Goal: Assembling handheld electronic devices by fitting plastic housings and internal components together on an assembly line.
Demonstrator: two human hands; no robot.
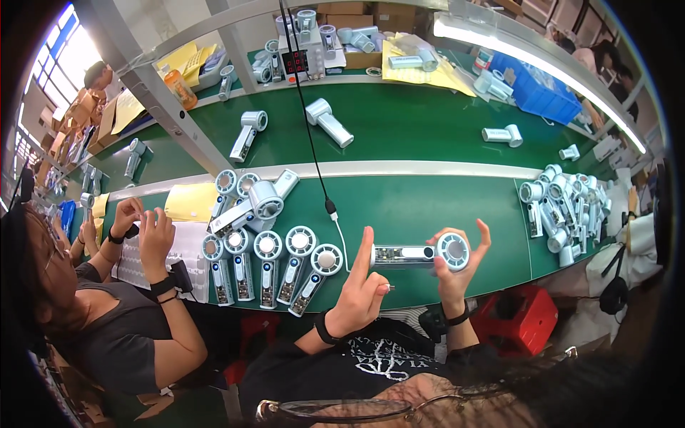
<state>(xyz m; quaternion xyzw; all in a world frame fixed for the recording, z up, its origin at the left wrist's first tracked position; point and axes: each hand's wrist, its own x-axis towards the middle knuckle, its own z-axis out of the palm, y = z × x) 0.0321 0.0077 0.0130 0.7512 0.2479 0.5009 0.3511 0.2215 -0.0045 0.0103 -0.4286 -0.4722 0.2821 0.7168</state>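
Observation:
A light blue handheld fan (407,253) lies sideways in the air in front of me, its round grille to the right and its handle pointing left. Circuit parts show through the handle's uncovered side. My right hand (454,282) grips it around the head, with some fingers raised. At the handle's end is my left hand (359,294), index finger upright beside it. The left thumb and fingers pinch a small plug with a metal tip (389,287). A white cable (342,239) hangs from a black connector (330,207) and runs behind this hand.
Several similar fans (267,246) stand in a row to my left, others stacked behind. A large fan pile (564,203) lies on the right. A co-worker's hands (153,239) are at far left. Beyond the metal rail runs a green conveyor (399,128); a red stool (517,321) stands below.

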